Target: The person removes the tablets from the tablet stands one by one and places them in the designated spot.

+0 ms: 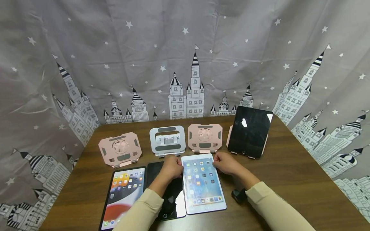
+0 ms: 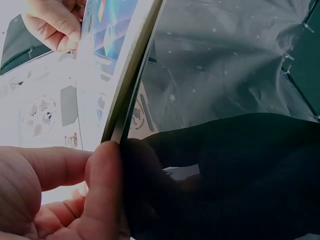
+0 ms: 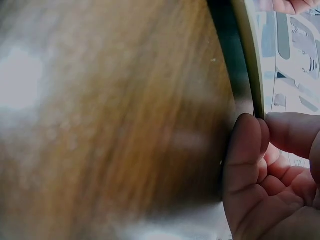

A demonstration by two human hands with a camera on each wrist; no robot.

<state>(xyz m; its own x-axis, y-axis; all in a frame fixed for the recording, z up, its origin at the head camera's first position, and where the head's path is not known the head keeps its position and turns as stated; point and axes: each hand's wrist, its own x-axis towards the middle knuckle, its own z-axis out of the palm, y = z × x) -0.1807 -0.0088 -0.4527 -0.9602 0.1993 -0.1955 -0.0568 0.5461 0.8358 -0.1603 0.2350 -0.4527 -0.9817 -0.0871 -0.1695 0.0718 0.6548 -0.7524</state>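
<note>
A white-framed tablet (image 1: 200, 189) with a lit screen of app icons is held between both hands, close over the table. My left hand (image 1: 172, 167) pinches its left edge near the top. On the opposite edge, my right hand (image 1: 226, 163) pinches with thumb and fingers. The left wrist view shows the tablet's thin side (image 2: 131, 70) between thumb and curled fingers; a similar pinch appears in the right wrist view. Just beyond the tablet's top stands a pink folding stand (image 1: 214, 136). Beneath my left forearm lies a black tablet (image 1: 174, 192) with a dark screen.
A lit black-framed tablet (image 1: 127, 189) lies at the left. Behind it are another pink stand (image 1: 130, 141) and a pale blue stand (image 1: 167, 149). At right, a dark-screened tablet (image 1: 250, 130) leans on a stand. A grey castle-print curtain (image 1: 138, 64) hangs behind the wooden table (image 1: 289, 173).
</note>
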